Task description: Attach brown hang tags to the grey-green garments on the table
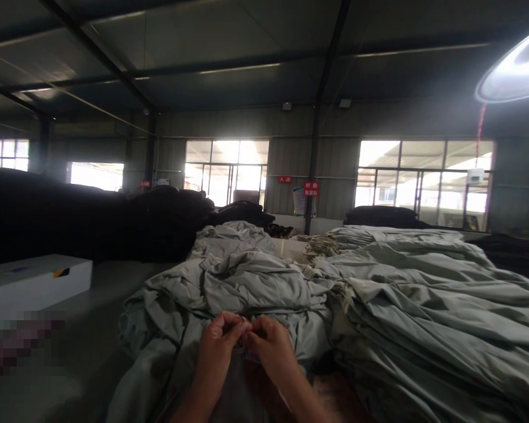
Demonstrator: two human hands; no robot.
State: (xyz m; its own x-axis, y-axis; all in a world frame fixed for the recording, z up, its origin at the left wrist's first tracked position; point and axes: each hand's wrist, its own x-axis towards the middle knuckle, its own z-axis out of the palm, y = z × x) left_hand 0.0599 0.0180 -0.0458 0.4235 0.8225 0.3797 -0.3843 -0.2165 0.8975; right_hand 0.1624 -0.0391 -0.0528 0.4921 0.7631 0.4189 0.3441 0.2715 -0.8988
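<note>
Two bare hands pinching the edge of a grey-green fabric piece in a garment workshop.

The left hand (pixel 216 346) and right hand (pixel 271 346) meet fingertip to fingertip at the lower centre of the view, each closed narrowly on a small fold of the grey-green fabric (pixel 235 376) that lies just before the person; what exactly sits between the fingertips is too small to tell. Behind the hands rises a crumpled heap of the same cloth (pixel 247 282), and to the right a flatter stack of layered pieces (pixel 423 294). Dark fabric piles (pixel 70 217) stand at left beyond a white box (pixel 30 282); windows (pixel 227 170) line the far wall.
</note>
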